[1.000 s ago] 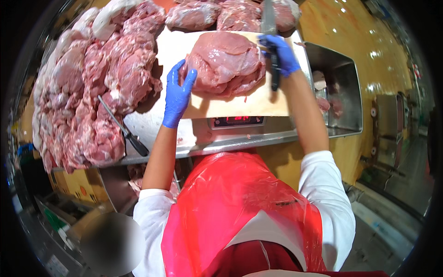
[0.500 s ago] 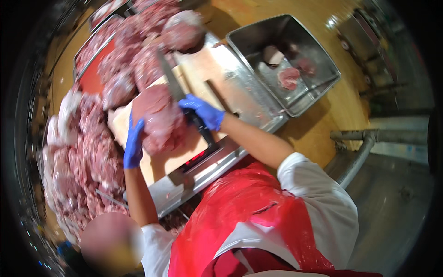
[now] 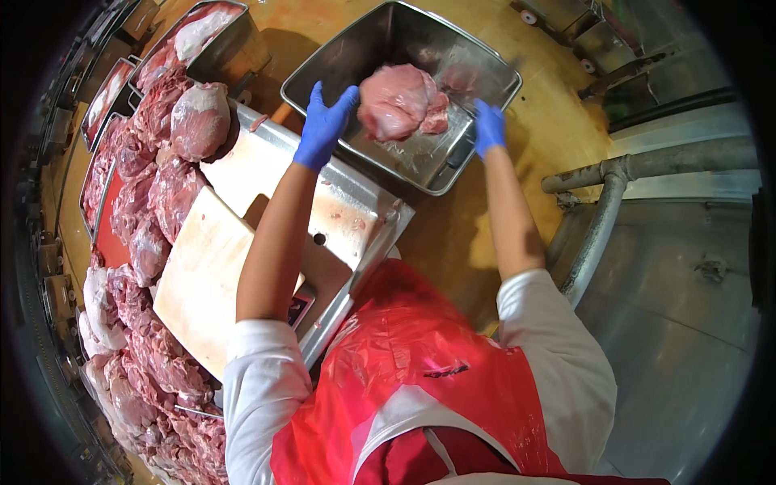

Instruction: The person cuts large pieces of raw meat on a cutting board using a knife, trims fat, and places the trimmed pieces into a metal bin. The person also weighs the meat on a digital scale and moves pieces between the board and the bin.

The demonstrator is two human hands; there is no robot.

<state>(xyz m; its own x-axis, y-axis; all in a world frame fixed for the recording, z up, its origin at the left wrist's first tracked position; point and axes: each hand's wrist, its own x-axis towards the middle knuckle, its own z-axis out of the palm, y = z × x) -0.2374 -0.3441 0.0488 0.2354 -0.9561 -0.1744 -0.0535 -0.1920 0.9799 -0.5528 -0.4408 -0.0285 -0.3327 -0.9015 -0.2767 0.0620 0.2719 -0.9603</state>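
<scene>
Along the left, a pile of raw meat [image 3: 153, 347] runs down the far edge of the worktop [image 3: 250, 153], beside a red board [image 3: 113, 222]. At the upper left, a deep steel tray [image 3: 238, 52] holds more meat, some of it whitish. 1 domed piece of meat [image 3: 200, 121] sits near the worktop's far corner, on the side next to the bin. Low in the pile lies a thin metal rod [image 3: 198, 412], partly hidden by the left sleeve [image 3: 263, 388].

Rightward, a cream cutting board [image 3: 206, 283] lies on the worktop, its lower corner near the sleeve. A small display [image 3: 301, 307] shows beside the left forearm, close to the worktop's edge next to the red apron [image 3: 420, 364].

The left hand [image 3: 327, 121], gloved in blue, is spread wide and empty over the near left rim of the steel bin [image 3: 339, 61]. Just beside it, 1 large pink piece of meat [image 3: 400, 101] is within the bin's outline, between the 2 hands; whether it rests on the bottom, I cannot tell.

The right hand [image 3: 489, 128], also in blue, is by the bin's right rim, fingers bent; a dark handle-like shape [image 3: 462, 149] shows next to it, but I cannot tell whether it is gripped. Farther right, a metal pipe rail [image 3: 671, 158] stands apart.
</scene>
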